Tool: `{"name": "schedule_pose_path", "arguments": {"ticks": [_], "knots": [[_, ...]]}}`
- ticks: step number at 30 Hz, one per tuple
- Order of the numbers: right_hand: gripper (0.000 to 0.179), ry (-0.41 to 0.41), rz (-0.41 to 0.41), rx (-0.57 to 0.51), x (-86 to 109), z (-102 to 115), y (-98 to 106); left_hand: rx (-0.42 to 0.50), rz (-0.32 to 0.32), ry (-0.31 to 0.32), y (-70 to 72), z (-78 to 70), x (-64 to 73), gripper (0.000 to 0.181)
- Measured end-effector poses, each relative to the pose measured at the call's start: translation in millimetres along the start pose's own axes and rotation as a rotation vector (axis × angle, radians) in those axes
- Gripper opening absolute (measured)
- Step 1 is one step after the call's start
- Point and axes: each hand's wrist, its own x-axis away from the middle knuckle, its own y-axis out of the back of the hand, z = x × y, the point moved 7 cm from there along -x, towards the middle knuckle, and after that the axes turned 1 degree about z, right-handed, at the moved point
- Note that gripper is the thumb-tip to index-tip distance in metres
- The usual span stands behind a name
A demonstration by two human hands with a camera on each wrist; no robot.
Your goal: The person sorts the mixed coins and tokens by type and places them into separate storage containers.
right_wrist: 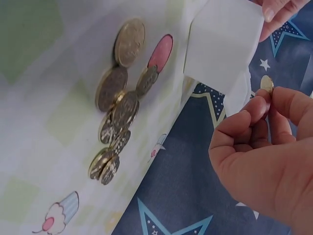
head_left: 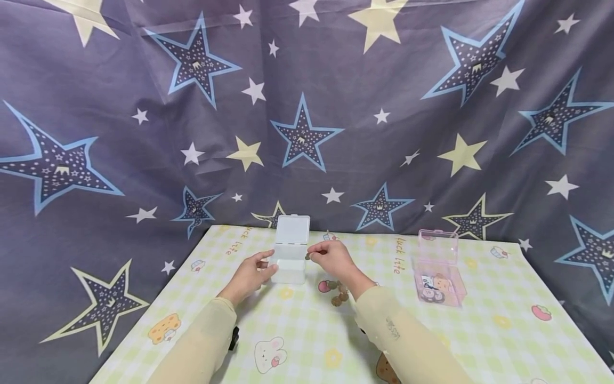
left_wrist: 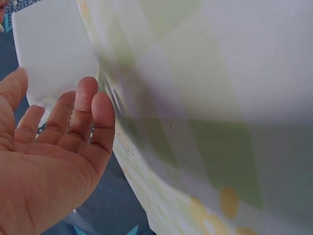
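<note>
A small white box (head_left: 291, 271) stands on the table with its hinged lid (head_left: 292, 229) raised at the back. At the box's left side is my left hand (head_left: 251, 273), its fingers loosely bent and the thumb at the rim. My right hand (head_left: 334, 260) pinches a coin (right_wrist: 266, 83) between thumb and fingertips, just right of the box. Several more coins (right_wrist: 125, 111) lie in a loose cluster on the cloth, some overlapping, below my right hand in the head view. The inside of the box is mostly hidden.
To the right, a clear pink box (head_left: 438, 285) stands with its lid up and cartoon pictures showing in it. A green checked cloth (head_left: 307, 341) with printed figures covers the table. Behind the table's far edge hangs a dark star-patterned curtain (head_left: 326, 69).
</note>
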Motion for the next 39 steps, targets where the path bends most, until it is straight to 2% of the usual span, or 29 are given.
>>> {"name": "schedule_pose_path", "arguments": {"ticks": [9, 39], "knots": [[0.015, -0.024, 0.035, 0.004, 1.9, -6, -12, 0.006, 0.008, 0.008, -1.1, 1.9, -0.3, 0.059], [0.017, -0.003, 0.074, 0.049, 8.0, -1, -21, 0.028, 0.004, 0.034, -2.2, 2.3, 1.7, 0.059]]}}
